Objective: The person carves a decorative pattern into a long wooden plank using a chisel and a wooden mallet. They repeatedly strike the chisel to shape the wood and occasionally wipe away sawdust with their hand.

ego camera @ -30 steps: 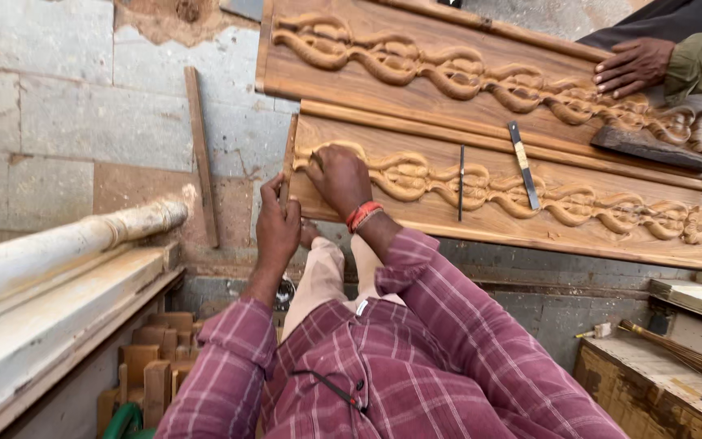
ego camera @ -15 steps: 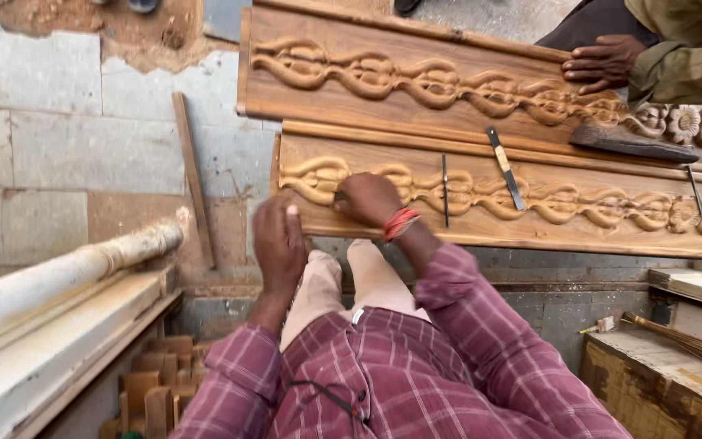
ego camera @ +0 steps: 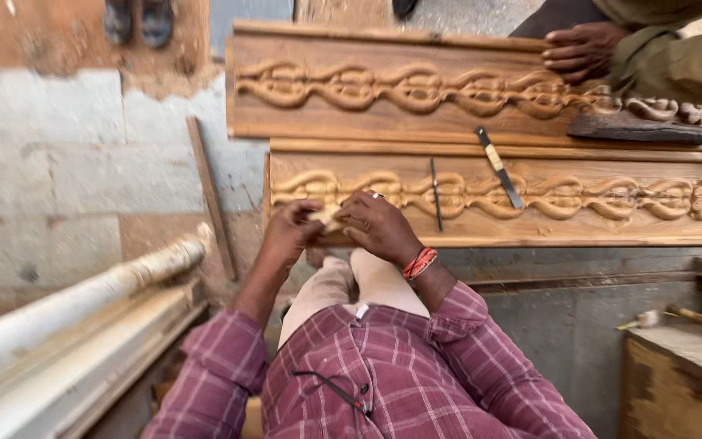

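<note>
My left hand and my right hand meet over the near edge of a long carved wooden panel. Between their fingers they pinch a small pale piece, possibly sandpaper; I cannot tell what it is. A ring sits on my right hand and a red band on its wrist. The panel bears a raised chain-like scroll. A thin chisel and a wider chisel lie on it to the right of my hands.
A second carved panel lies behind, where another person's hand rests beside a dark wooden block. A thin stick lies on the stone floor. White turned posts lie at the left. A wooden bench stands at the right.
My left hand rose from below the panel's edge to join my right hand. Both now hold the small pale piece together. The view has shifted down slightly.
</note>
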